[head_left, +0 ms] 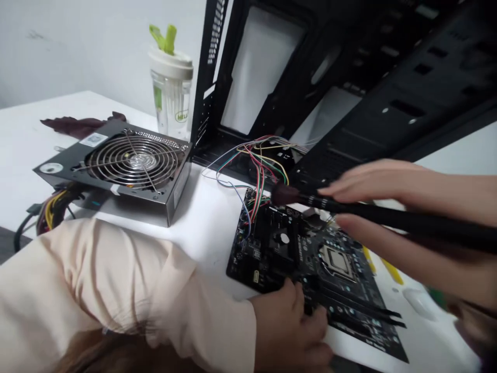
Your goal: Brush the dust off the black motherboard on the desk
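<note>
A black computer motherboard (267,259) lies flat on the white table, its square metal processor (337,260) bare in the socket. My left hand (293,324) is at its near edge, fingers bent over the rim and gripping it. My right hand (388,191) is closed around the black handle of a soft brush (365,211). The dark bristles, slightly blurred, are over the board's far edge, beside a bundle of thin coloured wires (259,181); whether they touch cannot be told. Those wires run from the board into the black computer case (330,129).
Left of the board sits a power supply (135,160) with a round fan grille and bundled cables (54,210). Behind it stand a clear cup (171,88) with a green spout and a dark cloth (77,126). Something yellow (391,270) lies right of the board.
</note>
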Available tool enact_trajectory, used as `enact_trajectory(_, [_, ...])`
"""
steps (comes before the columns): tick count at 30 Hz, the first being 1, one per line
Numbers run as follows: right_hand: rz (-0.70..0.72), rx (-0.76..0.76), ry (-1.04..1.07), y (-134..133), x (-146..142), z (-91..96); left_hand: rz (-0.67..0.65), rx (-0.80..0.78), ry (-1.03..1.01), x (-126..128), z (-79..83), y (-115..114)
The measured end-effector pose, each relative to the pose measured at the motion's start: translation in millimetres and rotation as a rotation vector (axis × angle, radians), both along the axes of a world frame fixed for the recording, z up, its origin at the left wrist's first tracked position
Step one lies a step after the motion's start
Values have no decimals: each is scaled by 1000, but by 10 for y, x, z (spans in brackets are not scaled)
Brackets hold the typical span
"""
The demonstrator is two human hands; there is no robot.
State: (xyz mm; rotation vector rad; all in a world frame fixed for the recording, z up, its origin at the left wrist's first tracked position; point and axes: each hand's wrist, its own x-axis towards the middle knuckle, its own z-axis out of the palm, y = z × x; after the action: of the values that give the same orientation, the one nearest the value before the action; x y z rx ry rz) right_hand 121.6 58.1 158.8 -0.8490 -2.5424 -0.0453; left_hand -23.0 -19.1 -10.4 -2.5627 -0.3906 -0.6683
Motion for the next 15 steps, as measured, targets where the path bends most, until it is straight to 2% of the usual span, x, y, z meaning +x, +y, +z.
enact_trajectory(2, [115,37,-14,93,-316,30,9,15,10,-11,4,-7])
enact_trajectory(4, [124,-41,-64,209,-560,33,20,21,5,-13,-3,-15])
enact_trajectory(9, [119,-523,-340,459,-873,-67,15,21,-9,127,-124,-12])
enact_trajectory(11, [133,-638,-441,501,-944,-116,-1,7,10,213,-182,-8])
enact_trajectory(13, [148,-679,-527,530,-1005,-152,-11,-4,27,274,-220,-11])
enact_trajectory(15, [120,-649,-603,574,-1052,-170,-15,-6,32,298,-234,-20])
